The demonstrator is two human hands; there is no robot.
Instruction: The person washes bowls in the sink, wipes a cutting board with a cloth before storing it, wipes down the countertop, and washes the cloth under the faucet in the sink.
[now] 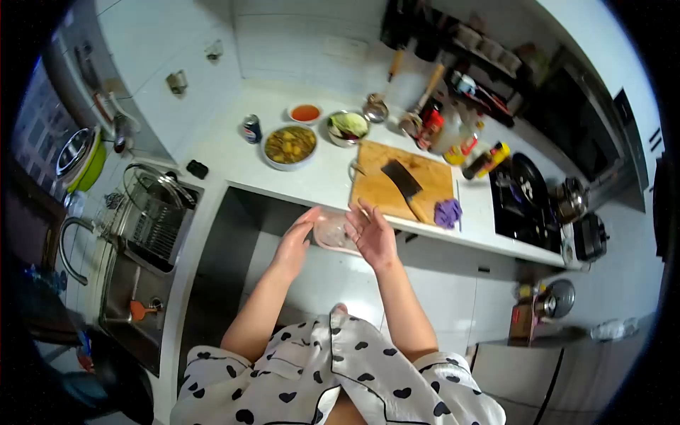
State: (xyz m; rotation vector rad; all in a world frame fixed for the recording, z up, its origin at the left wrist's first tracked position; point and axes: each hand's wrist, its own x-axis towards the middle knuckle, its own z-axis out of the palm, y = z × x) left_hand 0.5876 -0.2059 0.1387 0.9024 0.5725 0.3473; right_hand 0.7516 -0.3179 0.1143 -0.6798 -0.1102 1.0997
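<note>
My left hand (292, 244) is in front of the counter with its fingers stretched out. A short way to its right is my right hand (372, 239), palm turned inward and fingers apart. Neither hand holds anything. Between and beyond them shows a pinkish container (327, 228) with something clear, perhaps plastic, in it; it seems to be below the counter edge. Nearest to my right hand on the counter lies a wooden cutting board (368, 191), bearing a cleaver (404, 180) and a crumpled purple cloth or glove (447, 212).
Along the counter stand a bowl of cooked food (289, 145), a bowl of red liquid (306, 113), a bowl of greens (347, 127) and a can (251, 129). Bottles (460, 145) and a stove with a pan (528, 180) are right. A sink (127, 329) is left.
</note>
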